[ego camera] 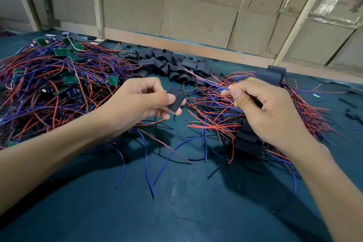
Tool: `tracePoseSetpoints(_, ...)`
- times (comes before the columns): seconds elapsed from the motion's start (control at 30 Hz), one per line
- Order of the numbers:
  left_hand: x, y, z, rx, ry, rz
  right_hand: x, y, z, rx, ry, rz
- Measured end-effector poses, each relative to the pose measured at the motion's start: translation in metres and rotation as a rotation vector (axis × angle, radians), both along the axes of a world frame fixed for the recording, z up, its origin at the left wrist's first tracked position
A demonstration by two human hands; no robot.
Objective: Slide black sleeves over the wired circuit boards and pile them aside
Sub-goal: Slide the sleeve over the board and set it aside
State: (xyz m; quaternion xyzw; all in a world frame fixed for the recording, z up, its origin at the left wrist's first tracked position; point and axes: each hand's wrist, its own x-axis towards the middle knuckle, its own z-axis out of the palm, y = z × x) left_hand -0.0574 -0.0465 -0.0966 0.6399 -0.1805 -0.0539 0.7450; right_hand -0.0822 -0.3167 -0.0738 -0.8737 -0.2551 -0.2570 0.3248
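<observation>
Left hand [137, 102] pinching black sleeve [175, 102], right hand [263, 108] gripping wires [212, 84].

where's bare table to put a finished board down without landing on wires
Bare green mat lies near you, between your forearms, below the stray blue wire ends. Crowded: unsleeved boards left, loose sleeves behind, finished pile right.

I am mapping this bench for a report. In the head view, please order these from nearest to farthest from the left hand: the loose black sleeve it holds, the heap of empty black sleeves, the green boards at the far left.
1. Loose black sleeve: pinched in the left hand.
2. Heap of empty black sleeves: behind the hand, mid-table.
3. Green boards: far left corner, on the wire pile.
</observation>
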Motion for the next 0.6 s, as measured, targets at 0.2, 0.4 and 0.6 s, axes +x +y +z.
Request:
tracePoseSetpoints(0.2,-0.004,0.007,-0.003,-0.028,0.100,-0.088,-0.004,0.002,0.002,0.217,0.115,0.100)
tracePoseSetpoints(0.4,-0.007,0.007,-0.006,-0.016,0.044,-0.087,0.000,0.007,0.000,0.399,0.291,0.101)
tracePoseSetpoints(0.6,-0.013,0.001,-0.009,0.303,-0.259,0.061,0.000,0.013,0.004,0.643,0.452,0.253)
